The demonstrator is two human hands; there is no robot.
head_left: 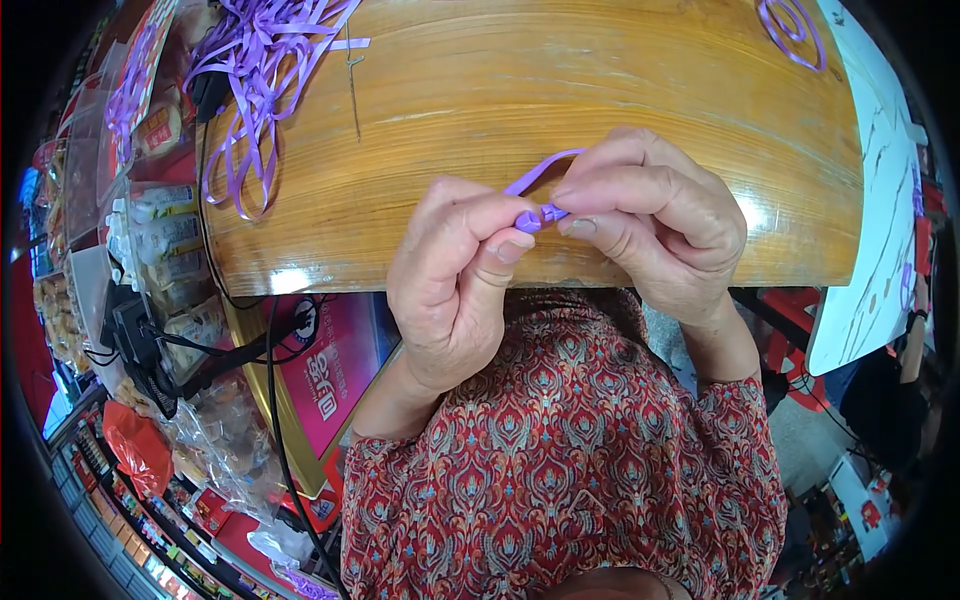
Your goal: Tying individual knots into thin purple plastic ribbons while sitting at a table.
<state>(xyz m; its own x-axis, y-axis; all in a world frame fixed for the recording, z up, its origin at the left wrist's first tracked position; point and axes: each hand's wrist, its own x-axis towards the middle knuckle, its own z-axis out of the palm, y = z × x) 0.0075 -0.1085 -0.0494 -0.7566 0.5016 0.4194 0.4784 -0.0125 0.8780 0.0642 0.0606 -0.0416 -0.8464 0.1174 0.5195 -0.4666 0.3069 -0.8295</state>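
Above the near edge of the wooden table, my left hand [455,265] and my right hand [660,215] meet over one purple ribbon [530,180]. The thumb and forefinger of my left hand pinch a small folded or rolled purple piece of it. My right fingertips grip the ribbon just beside that, at a narrow twisted part. A loop of the ribbon arches up behind the fingertips and goes behind my right hand. A tangled heap of purple ribbon [265,60] lies at the table's far left. Next to it is a thin metal hook-like tool [354,90].
The wooden table [450,110] spans the front. A coiled purple ribbon [795,35] lies at its far right, by a white marbled surface [870,200]. On the left stand packaged goods [165,235], a black cable [275,400] and a pink printed board [320,385].
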